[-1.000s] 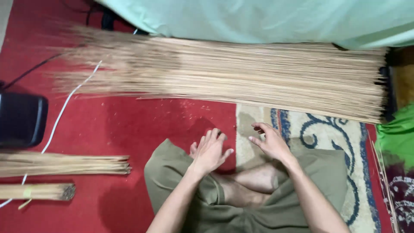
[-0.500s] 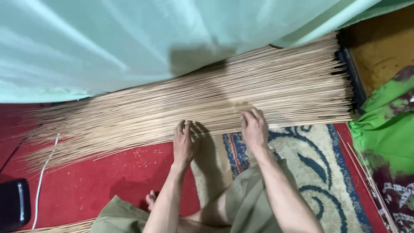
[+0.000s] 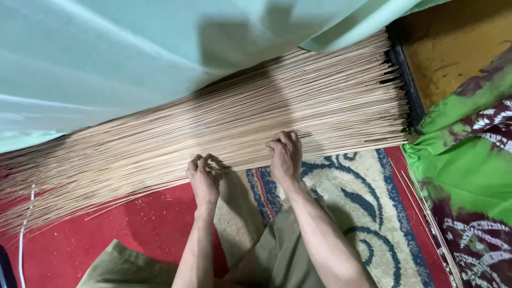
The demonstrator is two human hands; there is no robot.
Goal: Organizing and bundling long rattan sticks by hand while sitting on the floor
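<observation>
Your left hand [image 3: 202,178] and right hand [image 3: 285,154] now curl their fingers into the near edge of the sticks [image 3: 240,122], each pinching a few; a second ago they rested by your knees, so gathering has begun. The sticks are thin, pale, straight, fanned below the green cloth [image 3: 106,53], over the red patterned rug [image 3: 149,224].

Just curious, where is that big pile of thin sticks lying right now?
The pile of sticks lies across the floor below the pale green cloth, both hands on its near edge.
</observation>
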